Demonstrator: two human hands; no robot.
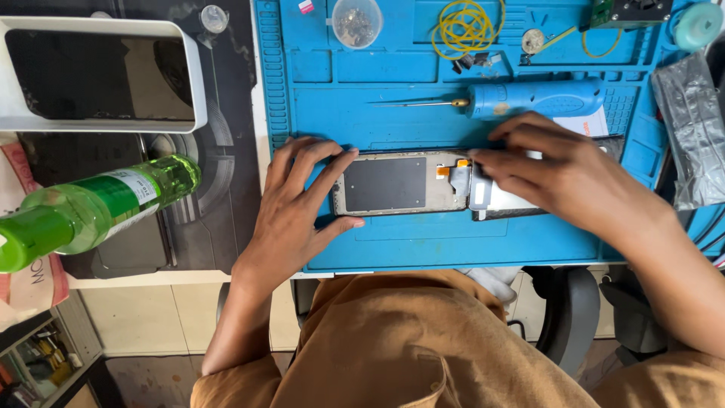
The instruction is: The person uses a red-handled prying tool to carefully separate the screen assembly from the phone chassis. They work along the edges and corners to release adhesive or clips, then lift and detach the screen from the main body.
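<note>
An opened phone frame [400, 183] lies lengthwise on the blue work mat [453, 242], its dark inner plate facing up. My left hand [298, 208] grips its left end, thumb below and fingers above. My right hand [563, 174] covers the right end, fingertips pressing a silvery part [483, 193] by small orange flex connectors [451, 168]. What lies under the right palm is hidden.
A blue-handled screwdriver [521, 100] lies just beyond the phone. Farther back are yellow rubber bands [464, 26], a small cup of screws [356, 21] and a grey foil bag [691, 128]. At left stand a green bottle [91, 208] and a white tray [102, 75].
</note>
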